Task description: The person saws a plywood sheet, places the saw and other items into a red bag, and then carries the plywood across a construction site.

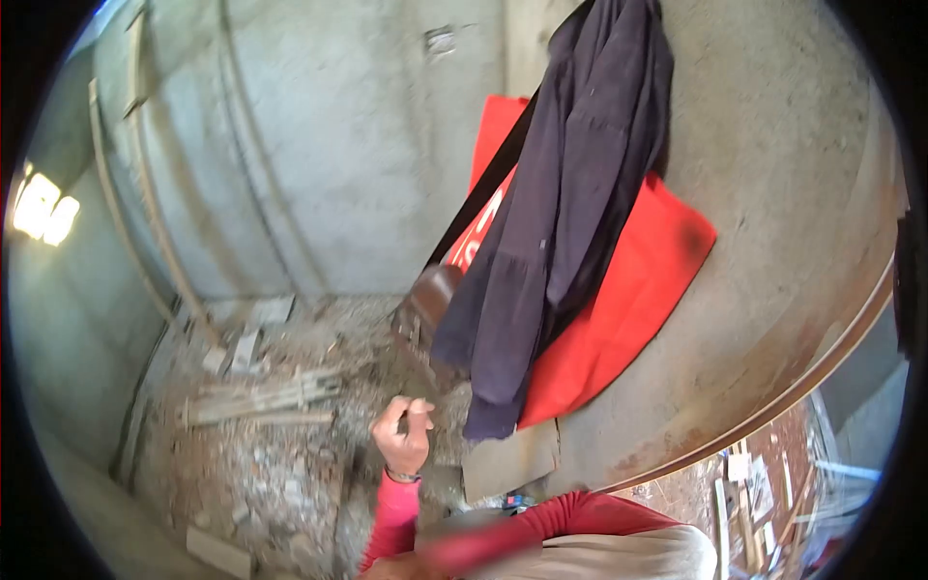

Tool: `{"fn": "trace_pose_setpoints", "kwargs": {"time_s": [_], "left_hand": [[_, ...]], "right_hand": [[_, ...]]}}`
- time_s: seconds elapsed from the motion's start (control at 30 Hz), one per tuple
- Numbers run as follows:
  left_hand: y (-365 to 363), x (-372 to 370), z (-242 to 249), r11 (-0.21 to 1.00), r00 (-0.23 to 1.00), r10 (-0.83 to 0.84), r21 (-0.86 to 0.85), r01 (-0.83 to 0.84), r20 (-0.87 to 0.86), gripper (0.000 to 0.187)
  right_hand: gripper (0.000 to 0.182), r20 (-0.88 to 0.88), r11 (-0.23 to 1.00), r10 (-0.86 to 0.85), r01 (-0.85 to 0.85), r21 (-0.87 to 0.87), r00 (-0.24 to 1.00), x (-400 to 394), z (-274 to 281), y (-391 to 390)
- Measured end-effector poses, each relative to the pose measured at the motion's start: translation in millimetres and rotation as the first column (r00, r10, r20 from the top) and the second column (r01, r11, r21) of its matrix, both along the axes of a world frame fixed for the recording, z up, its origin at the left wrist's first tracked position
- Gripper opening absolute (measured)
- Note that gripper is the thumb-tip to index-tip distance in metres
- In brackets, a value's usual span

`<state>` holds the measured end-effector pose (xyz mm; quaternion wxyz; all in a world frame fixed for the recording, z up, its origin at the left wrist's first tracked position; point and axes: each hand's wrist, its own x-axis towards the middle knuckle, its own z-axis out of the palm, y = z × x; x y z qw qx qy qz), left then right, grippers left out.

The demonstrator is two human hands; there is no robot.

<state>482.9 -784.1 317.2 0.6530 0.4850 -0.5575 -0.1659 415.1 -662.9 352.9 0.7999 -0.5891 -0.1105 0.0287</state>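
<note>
My left hand [402, 440] is raised with its fingers curled in and a dark band around the wrist. Nothing shows between its fingers. My right hand [389, 567] sits at the bottom edge, by the left forearm's red sleeve [394, 512]. Blur and the frame's edge hide its fingers. Ahead, a dark long-sleeved garment [551, 222] hangs against the wall over a red bag or cloth [619, 309] with white lettering. A brown leather-like bag [430, 295] on a black strap [488, 184] hangs beside them, just above my left hand.
Rubble [271, 474] covers the floor, with a stack of wooden strips [266, 398] at left. Long poles [155, 193] lean on the grey wall [338, 145]. A flat board [512, 462] stands below the garment. At right, a curved brown edge [735, 440] borders scattered wood pieces [744, 512].
</note>
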Motion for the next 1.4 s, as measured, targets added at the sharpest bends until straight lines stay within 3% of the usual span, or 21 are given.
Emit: {"fn": "trace_pose_setpoints", "kwargs": {"time_s": [0.07,0.1,0.13,0.2,0.3,0.33,0.37,0.43,0.5,0.57,0.63,0.7,0.77,0.9,1.0,1.07,1.13,1.2,1.23,1.33,1.4], "left_hand": [[-26,-6,9,0.990,0.944,0.006,-0.130,-0.052,-0.330,0.033],[-36,-12,29,0.983,0.874,-0.068,-0.184,-0.025,-0.481,0.036],[-47,-10,39,0.982,0.862,-0.096,-0.190,0.000,-0.498,0.036],[-60,-2,55,0.965,0.976,-0.061,-0.261,0.005,-0.210,0.039],[-93,12,84,0.970,0.953,-0.153,-0.225,0.094,-0.262,0.033],[-105,18,88,0.970,0.930,-0.196,-0.201,0.138,-0.310,0.031],[-120,23,88,0.953,0.906,-0.287,-0.191,0.236,-0.312,0.026],[-140,24,107,0.912,0.881,-0.408,-0.153,0.380,-0.240,0.022],[-162,23,116,0.842,0.841,-0.536,-0.110,0.528,-0.071,0.021],[-175,15,135,0.768,0.780,-0.623,-0.146,0.623,0.051,0.024],[-183,16,147,0.685,0.707,-0.684,-0.172,0.708,0.181,0.028],[-190,18,153,0.481,0.472,-0.867,0.023,0.876,0.160,0.032],[-192,17,161,0.417,0.415,-0.888,-0.031,0.908,0.197,0.034],[-193,13,164,0.203,0.239,-0.925,-0.148,0.968,0.297,0.043],[-185,12,183,0.080,0.142,-0.935,-0.198,0.977,0.324,0.051],[-185,8,191,0.017,0.085,-0.945,-0.213,0.977,0.315,0.056],[-189,3,194,-0.152,-0.118,-0.982,-0.246,0.957,0.146,0.066],[-197,2,200,-0.290,-0.268,-0.954,-0.194,0.937,0.132,0.075],[-200,3,205,-0.321,-0.310,-0.947,-0.250,0.914,0.082,0.079],[-210,-5,201,-0.255,-0.271,-0.962,-0.431,0.866,0.026,0.112],[-209,-7,217,-0.266,-0.394,-0.912,-0.562,0.783,-0.116,0.119]], "right_hand": [[0.031,-0.040,0.997,-0.055,0.053,-0.057,0.998,6,10,-41],[0.029,0.186,0.916,-0.249,0.294,-0.275,0.950,3,17,-58],[0.029,0.430,0.741,-0.351,0.528,-0.415,0.831,-3,26,-71],[0.018,0.732,0.374,-0.506,0.881,-0.289,0.456,-30,67,-82],[0.011,0.668,0.081,-0.703,0.960,-0.267,0.245,-92,126,-103],[0.009,0.672,-0.055,-0.730,0.968,-0.245,0.129,-109,138,-100],[0.009,0.742,-0.320,-0.647,0.946,-0.053,-0.177,-109,150,-98],[0.014,0.860,-0.747,-0.352,0.664,-0.020,-0.369,-117,190,-105],[0.022,0.886,-0.954,-0.162,0.298,-0.028,-0.434,-118,232,-122],[0.036,0.908,-0.998,-0.007,-0.060,-0.035,-0.420,-117,274,-153],[0.054,0.926,-0.901,0.059,-0.420,-0.112,-0.373,-113,308,-190],[0.061,0.935,-0.776,0.094,-0.613,-0.145,-0.341,-114,324,-227],[0.058,0.956,-0.418,0.072,-0.879,-0.229,-0.284,-112,334,-253],[0.045,0.924,-0.306,0.014,-0.882,-0.359,-0.382,-119,341,-263],[0.038,0.957,-0.336,0.072,-0.910,-0.241,-0.280,-137,353,-249],[0.036,0.955,-0.527,0.286,-0.845,0.088,-0.079,-152,375,-230],[0.033,0.914,-0.596,0.398,-0.780,0.192,-0.079,-136,405,-211],[0.029,0.848,-0.789,0.361,-0.612,0.057,-0.387,-103,427,-193],[0.025,0.841,-0.924,0.254,-0.376,0.065,-0.478,-86,424,-193],[0.022,0.819,-0.927,-0.080,-0.259,-0.270,-0.568,-12,378,-209],[0.022,0.741,-0.874,-0.264,-0.173,-0.455,-0.618,35,340,-234]]}}
